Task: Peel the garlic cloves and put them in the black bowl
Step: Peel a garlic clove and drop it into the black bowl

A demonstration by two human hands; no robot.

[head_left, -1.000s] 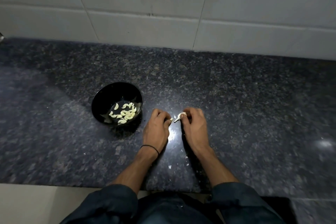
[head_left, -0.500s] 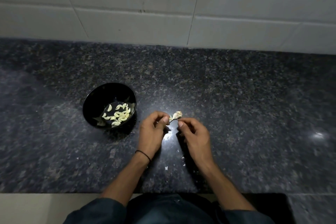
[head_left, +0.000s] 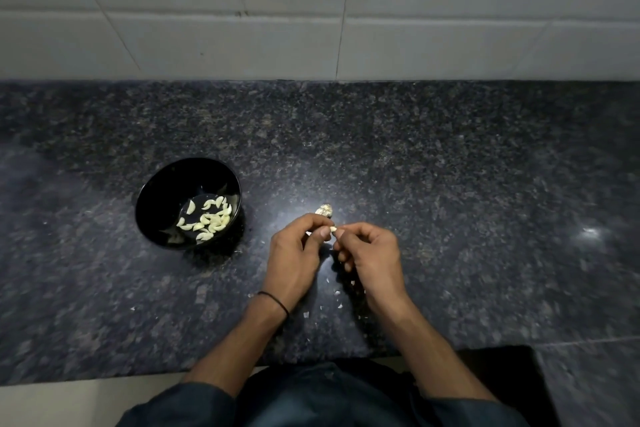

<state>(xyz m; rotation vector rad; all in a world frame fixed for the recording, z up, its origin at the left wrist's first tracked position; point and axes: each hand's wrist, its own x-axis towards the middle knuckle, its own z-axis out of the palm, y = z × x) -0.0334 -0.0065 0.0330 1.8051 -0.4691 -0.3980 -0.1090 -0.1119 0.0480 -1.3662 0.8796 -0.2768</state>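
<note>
A black bowl [head_left: 156,198] stands on the dark granite counter, left of my hands, with several peeled garlic cloves [head_left: 207,218] in its bottom. My left hand [head_left: 294,253] and my right hand [head_left: 372,253] meet at the fingertips and pinch a small garlic clove [head_left: 333,229] between them. Just beyond my fingers a small garlic remnant [head_left: 324,210] of papery skin lies on the counter.
Small white flakes of garlic skin [head_left: 337,293] are scattered on the counter between my wrists. A white tiled wall [head_left: 311,28] rises behind the counter. The counter's front edge [head_left: 104,380] runs close to my body.
The garlic remnant that was held between my fingertips now lies on the counter. My fingers now pinch a single small clove, slightly closer to me.
</note>
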